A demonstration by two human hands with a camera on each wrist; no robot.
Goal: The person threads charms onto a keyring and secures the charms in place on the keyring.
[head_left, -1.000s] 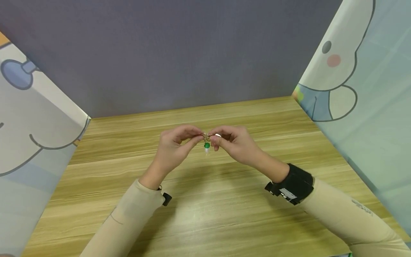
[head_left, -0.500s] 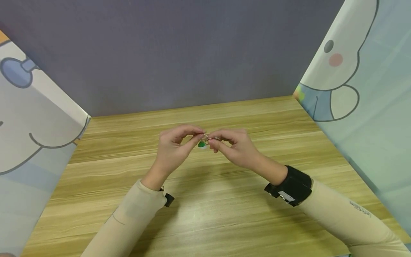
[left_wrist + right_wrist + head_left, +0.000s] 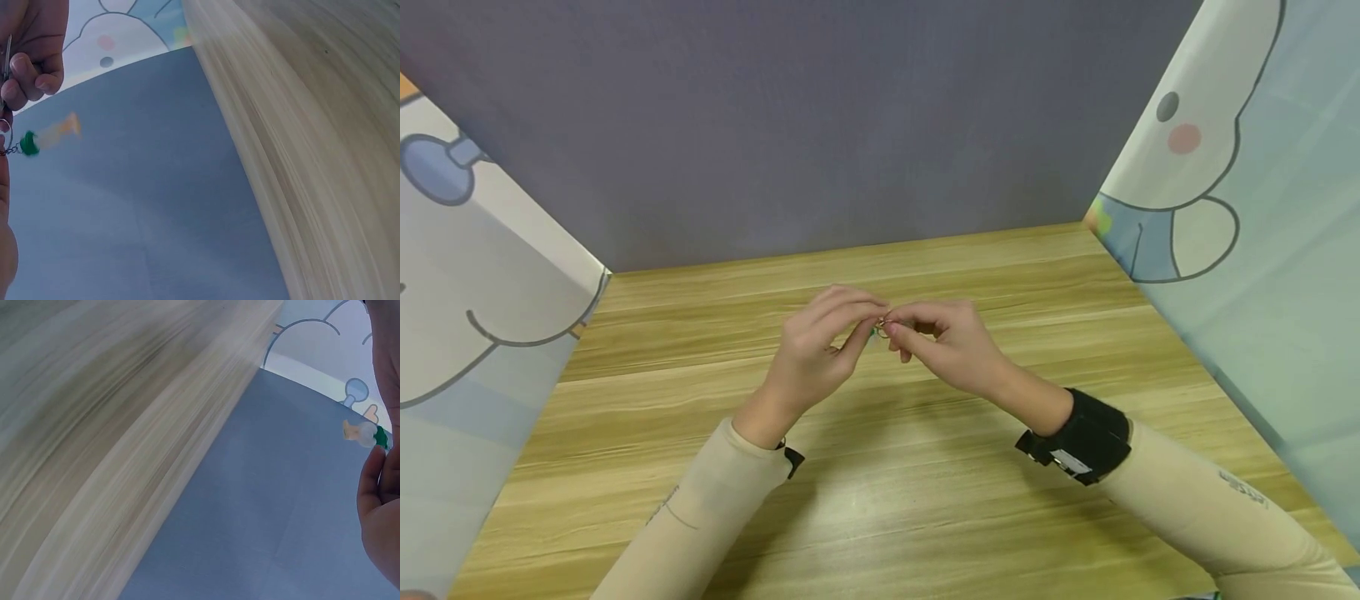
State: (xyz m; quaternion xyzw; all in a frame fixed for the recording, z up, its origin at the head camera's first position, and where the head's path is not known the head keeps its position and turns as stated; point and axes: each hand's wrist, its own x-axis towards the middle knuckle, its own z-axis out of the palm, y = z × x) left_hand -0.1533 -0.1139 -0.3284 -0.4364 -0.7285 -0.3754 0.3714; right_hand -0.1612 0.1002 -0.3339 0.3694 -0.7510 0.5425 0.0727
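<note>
Both hands meet above the table, pinching a small keychain between them. My left hand (image 3: 816,354) pinches its metal fittings with thumb and forefinger, other fingers extended over the top. My right hand (image 3: 951,346) pinches the keychain's ring (image 3: 883,331) from the other side. In the left wrist view a thin, shiny metal piece (image 3: 7,59) shows at the right hand's fingers. A short chain (image 3: 11,150) links the ring to a charm (image 3: 29,143) with a green top, pale body and orange end; it hangs free. From above, the left fingers mostly hide the charm (image 3: 367,433).
The wood-grain table (image 3: 865,500) lies below both hands. A grey panel (image 3: 850,125) closes off the back. Cartoon-printed sheets (image 3: 1262,208) stand along the left and right sides. A black strap (image 3: 1082,437) wraps the right wrist.
The left hand has shifted slightly right, its fingers now covering the joint and most of the green charm, which hung in plain sight earlier. The right hand has dipped slightly and keeps its pinch.
</note>
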